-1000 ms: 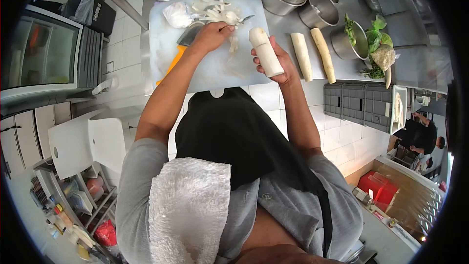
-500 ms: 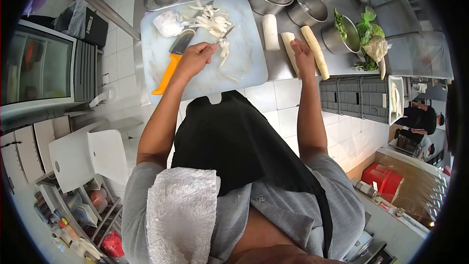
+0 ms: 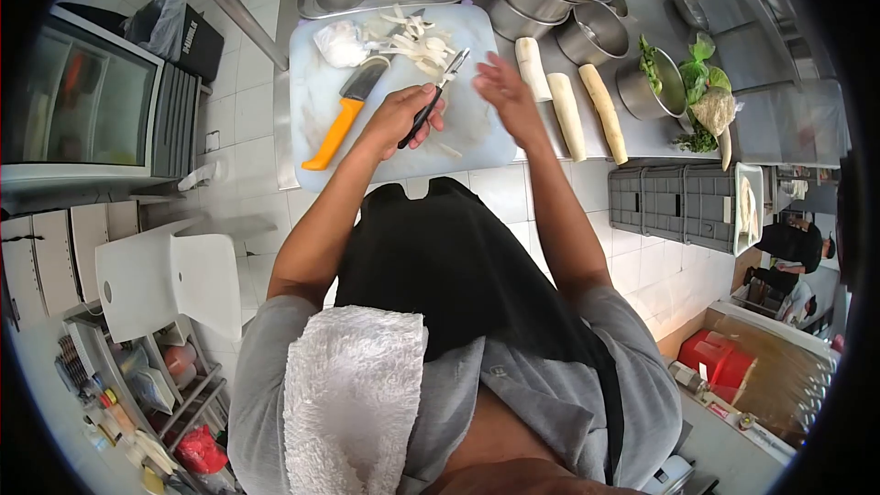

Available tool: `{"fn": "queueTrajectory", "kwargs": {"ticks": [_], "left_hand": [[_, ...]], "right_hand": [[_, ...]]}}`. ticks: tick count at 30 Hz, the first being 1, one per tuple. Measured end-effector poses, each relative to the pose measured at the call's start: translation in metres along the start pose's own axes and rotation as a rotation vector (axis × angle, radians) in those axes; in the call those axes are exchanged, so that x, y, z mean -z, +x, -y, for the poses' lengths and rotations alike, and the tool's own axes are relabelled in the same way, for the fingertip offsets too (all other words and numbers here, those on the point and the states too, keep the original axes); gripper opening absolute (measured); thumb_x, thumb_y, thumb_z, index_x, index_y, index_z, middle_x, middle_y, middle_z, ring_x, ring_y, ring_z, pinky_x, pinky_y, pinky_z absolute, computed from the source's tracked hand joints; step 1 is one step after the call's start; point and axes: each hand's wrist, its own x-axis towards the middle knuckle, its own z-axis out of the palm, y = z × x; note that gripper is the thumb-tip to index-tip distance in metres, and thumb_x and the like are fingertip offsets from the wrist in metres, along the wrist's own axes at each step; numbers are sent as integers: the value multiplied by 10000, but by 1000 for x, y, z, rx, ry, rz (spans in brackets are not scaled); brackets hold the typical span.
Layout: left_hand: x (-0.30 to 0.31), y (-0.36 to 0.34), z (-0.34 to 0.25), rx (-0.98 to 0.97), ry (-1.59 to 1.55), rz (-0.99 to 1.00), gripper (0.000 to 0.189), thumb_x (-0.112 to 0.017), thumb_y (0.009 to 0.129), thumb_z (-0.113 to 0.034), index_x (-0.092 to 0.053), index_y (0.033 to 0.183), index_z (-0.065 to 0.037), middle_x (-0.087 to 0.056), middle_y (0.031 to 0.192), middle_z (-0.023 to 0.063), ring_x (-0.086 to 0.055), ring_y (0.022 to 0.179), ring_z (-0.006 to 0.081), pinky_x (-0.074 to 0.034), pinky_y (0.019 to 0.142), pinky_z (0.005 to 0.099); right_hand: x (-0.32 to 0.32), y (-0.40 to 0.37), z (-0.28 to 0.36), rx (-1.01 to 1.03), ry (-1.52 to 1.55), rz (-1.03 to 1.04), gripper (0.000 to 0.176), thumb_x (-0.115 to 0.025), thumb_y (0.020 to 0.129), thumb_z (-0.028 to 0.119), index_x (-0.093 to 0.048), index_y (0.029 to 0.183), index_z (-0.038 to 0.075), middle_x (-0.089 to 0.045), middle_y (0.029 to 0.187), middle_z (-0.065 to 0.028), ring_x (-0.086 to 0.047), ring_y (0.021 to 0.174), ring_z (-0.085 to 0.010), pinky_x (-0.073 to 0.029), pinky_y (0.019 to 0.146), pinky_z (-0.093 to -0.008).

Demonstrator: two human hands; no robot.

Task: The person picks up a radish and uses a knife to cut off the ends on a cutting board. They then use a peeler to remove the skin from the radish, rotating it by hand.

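My left hand (image 3: 410, 117) is closed round a black-handled vegetable peeler (image 3: 433, 103), its metal head pointing up and away over the white cutting board (image 3: 316, 119). My right hand (image 3: 510, 96), slightly blurred, is beside the peeler head with fingers apart and nothing in them. Under and beyond the peeler lie pale peel strips (image 3: 417, 44). An orange-handled knife (image 3: 341, 124) rests on the board left of my left hand. Right of the board, a peeled white root like a daikon (image 3: 532, 69) lies beside a second pale root (image 3: 566, 117) and a yellowish one (image 3: 602, 115).
A crumpled white bundle (image 3: 342, 43) sits on the board. Steel pots (image 3: 591, 35) stand at the back, and a pot with greens (image 3: 649, 87) stands at right near leafy vegetables (image 3: 706, 82). A grey crate (image 3: 674, 206) is below the counter edge. Another person (image 3: 796, 243) is far right.
My right hand has let go of the middle root and moved left over the board's edge. My left hand has turned, bringing the peeler into clear view. The whole view has shifted slightly.
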Motion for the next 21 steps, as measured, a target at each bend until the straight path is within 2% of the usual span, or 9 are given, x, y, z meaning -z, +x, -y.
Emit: {"fn": "queueTrajectory", "kwargs": {"ticks": [1, 4, 5, 10, 13, 17, 19, 20, 21], "left_hand": [[-3, 2, 3, -46, 75, -47, 337, -547, 982, -354, -597, 1017, -23, -629, 762, 62, -489, 494, 90, -372, 407, 244], [-8, 3, 8, -158, 257, -182, 276, -620, 950, -315, -607, 1016, -48, -626, 776, 37, -491, 542, 69, -384, 438, 228], [-8, 1, 7, -171, 295, -206, 267, -647, 933, -302, -610, 1016, -51, -626, 781, 29, -494, 562, 64, -390, 449, 228], [0, 3, 23, -410, 381, -319, 264, -735, 859, -224, -626, 1007, -34, -616, 786, -9, -511, 665, 53, -427, 584, 226], [2, 0, 22, -416, 426, -364, 242, -738, 848, -190, -629, 994, -31, -619, 784, -5, -514, 694, 51, -433, 638, 213], [11, -3, 24, -400, 613, -474, 223, -721, 861, -183, -629, 980, -19, -617, 780, 10, -541, 676, 68, -443, 620, 231], [13, -5, 22, -430, 657, -512, 222, -704, 875, -185, -623, 974, -4, -612, 782, 23, -547, 644, 79, -443, 573, 240], [13, -8, 18, -315, 538, -453, 229, -690, 886, -186, -611, 994, 0, -608, 788, 30, -546, 629, 86, -440, 547, 243], [13, -10, 14, -198, 419, -394, 237, -676, 898, -187, -598, 1015, 4, -605, 793, 37, -545, 613, 93, -437, 521, 246]], "right_hand": [[-16, 2, 14, -72, 98, 32, 658, -688, 901, 268, -392, 1417, -13, -574, 1277, -179, -584, 1124, -222, -482, 933, -354], [-31, 12, 9, -300, 345, 47, 528, -699, 894, 268, -501, 1268, -48, -631, 1138, -145, -637, 1003, -207, -523, 836, -337], [-34, 14, 2, -252, 389, 46, 414, -716, 882, 223, -560, 1146, -55, -680, 958, -104, -667, 816, -172, -548, 715, -303], [-35, 18, -8, -254, 491, 122, 252, -696, 893, 145, -594, 1058, -15, -679, 909, -89, -653, 775, -158, -545, 706, -301], [-36, 16, -10, -246, 549, 106, 221, -691, 895, 126, -604, 1051, -4, -676, 888, -79, -645, 751, -154, -542, 704, -298], [-29, 16, -18, -231, 540, 79, 200, -699, 889, 131, -622, 1019, 0, -675, 883, -68, -644, 749, -142, -542, 709, -295], [-27, 19, -23, -202, 426, 34, 226, -701, 881, 149, -638, 1025, -14, -678, 863, -79, -648, 779, -170, -538, 720, -303], [-25, 21, -26, -189, 370, 8, 240, -702, 878, 157, -646, 1028, -22, -680, 854, -85, -651, 794, -185, -536, 725, -307], [-23, 24, -33, -47, 70, -50, 265, -702, 872, 168, -650, 1045, -27, -677, 872, -104, -648, 811, -203, -532, 733, -314]]}}
